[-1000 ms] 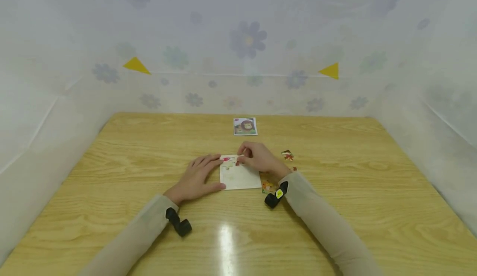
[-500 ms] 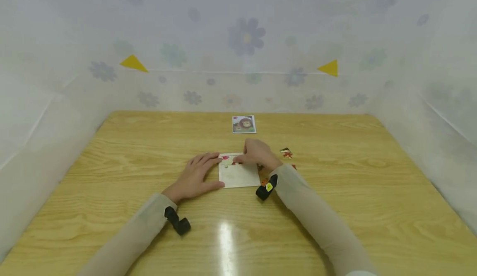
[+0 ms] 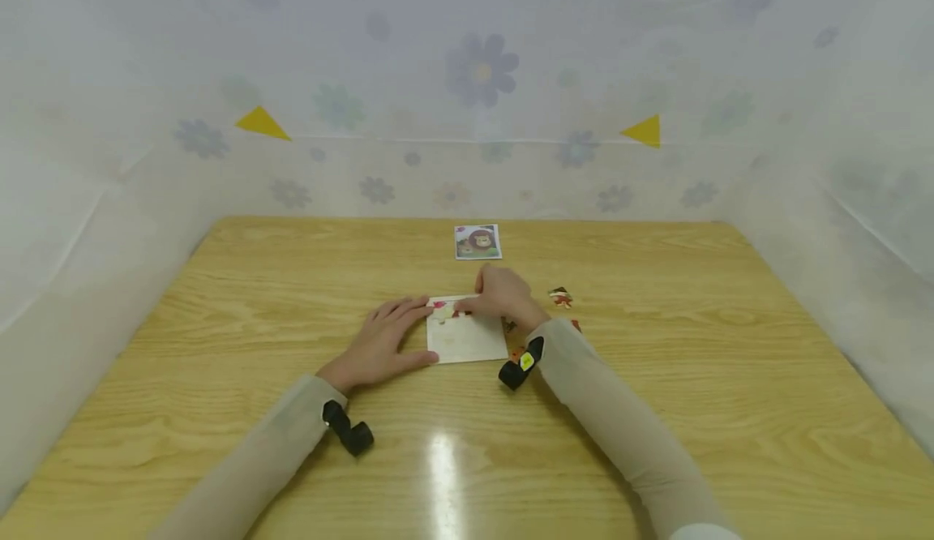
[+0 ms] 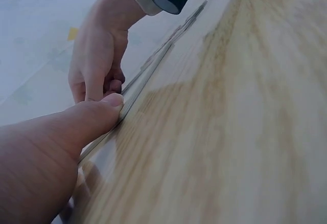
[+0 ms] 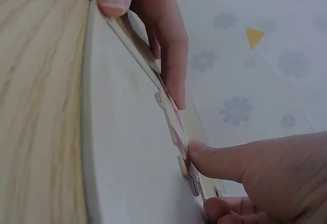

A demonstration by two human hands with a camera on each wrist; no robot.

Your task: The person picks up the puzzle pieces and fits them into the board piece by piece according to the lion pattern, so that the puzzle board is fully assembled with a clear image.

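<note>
A square white puzzle board point(image 3: 467, 343) lies on the table, its far side carrying colourful jigsaw pieces point(image 3: 443, 310). My left hand point(image 3: 375, 347) rests along its left side, thumb at the near corner and long fingers stretched over the far part. At the far edge my right hand point(image 3: 506, 293) presses its thumb on a reddish jigsaw piece, with the other fingers curled; the hand covers much of that piece in the head view. In the right wrist view, the joined pieces point(image 5: 176, 127) stand slightly proud of the board point(image 5: 127, 127).
Loose jigsaw pieces lie to the right, among them a brown-and-red piece point(image 3: 561, 297) and an orange one point(image 3: 517, 354) partly hidden by the right wrist camera point(image 3: 520, 366). A lion picture card point(image 3: 477, 242) lies farther back, before a flowered curtain point(image 3: 409, 94).
My right thumb has gone from pinching near the reddish piece to pressing on it, the hand lowering and turning slightly. The left hand has stayed on the board.
</note>
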